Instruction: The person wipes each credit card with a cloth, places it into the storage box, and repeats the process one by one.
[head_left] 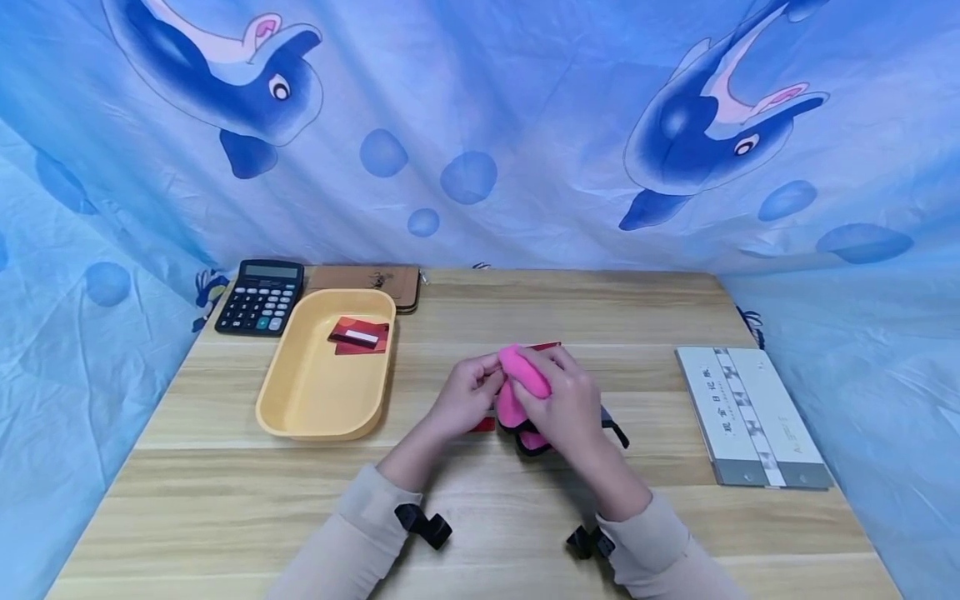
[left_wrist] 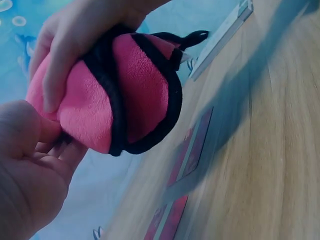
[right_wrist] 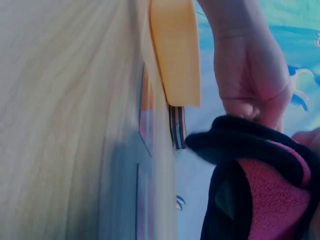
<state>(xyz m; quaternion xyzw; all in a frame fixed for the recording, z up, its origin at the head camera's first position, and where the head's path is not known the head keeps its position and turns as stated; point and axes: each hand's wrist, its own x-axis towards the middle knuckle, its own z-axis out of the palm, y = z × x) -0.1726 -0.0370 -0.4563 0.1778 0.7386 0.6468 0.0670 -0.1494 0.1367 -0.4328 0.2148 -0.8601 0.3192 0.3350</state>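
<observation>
Above the middle of the table, both hands hold a pink plush cloth piece (head_left: 512,408) with black edging; its exact kind is unclear. My left hand (head_left: 459,398) pinches its left edge between thumb and fingers. From the other side my right hand (head_left: 564,404) grips it, thumb toward me. In the left wrist view the pink fabric (left_wrist: 145,95) bulges and folds, with a black loop (left_wrist: 195,38) sticking out. Red cards (left_wrist: 192,147) lie on the table underneath, mostly covered by the hands in the head view.
On the left stands a yellow tray (head_left: 273,392) with red cards (head_left: 360,335) inside. Behind it lie a black calculator (head_left: 260,297) and a brown wallet-like case (head_left: 405,286). A white and grey book (head_left: 750,417) lies at the right. A printed blue curtain (head_left: 525,125) surrounds the table.
</observation>
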